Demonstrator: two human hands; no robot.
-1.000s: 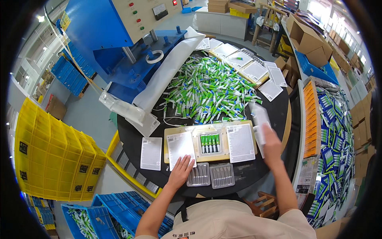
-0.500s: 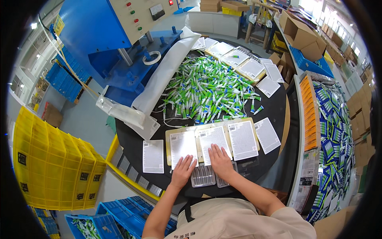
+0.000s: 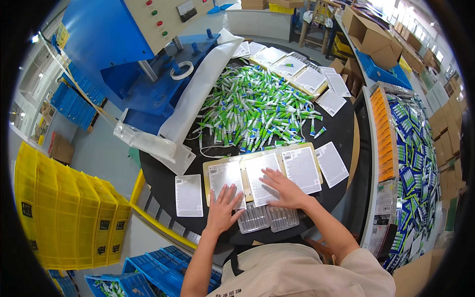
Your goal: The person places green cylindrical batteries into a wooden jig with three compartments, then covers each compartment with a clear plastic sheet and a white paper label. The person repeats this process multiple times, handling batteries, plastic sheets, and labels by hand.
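Observation:
My left hand (image 3: 225, 210) rests with fingers spread over the lower part of a white printed card (image 3: 225, 174). My right hand (image 3: 286, 190), also open, lies over the middle white card (image 3: 261, 171), fingers pointing left. A third white card (image 3: 302, 168) sits to its right, untouched. All three lie in a row on a cream-yellow tray mould (image 3: 207, 182), partly hidden by cards and hands. Just below the mould are two clear plastic blister trays (image 3: 253, 219) with ridged slots. Single cards lie on either side, one at the left (image 3: 189, 195) and one at the right (image 3: 331, 164).
A heap of small green-and-white tubes (image 3: 257, 106) covers the round black table (image 3: 166, 195) beyond the mould. Another loaded mould (image 3: 289, 69) is at the back. A blue press (image 3: 143, 99) stands far left; yellow crates (image 3: 64, 208) are at left, and blue packs (image 3: 410, 173) at right.
My right hand has turned and shifted slightly right, its fingers now pointing left. The fingers of my left hand have spread wider. The whole view has shifted a little.

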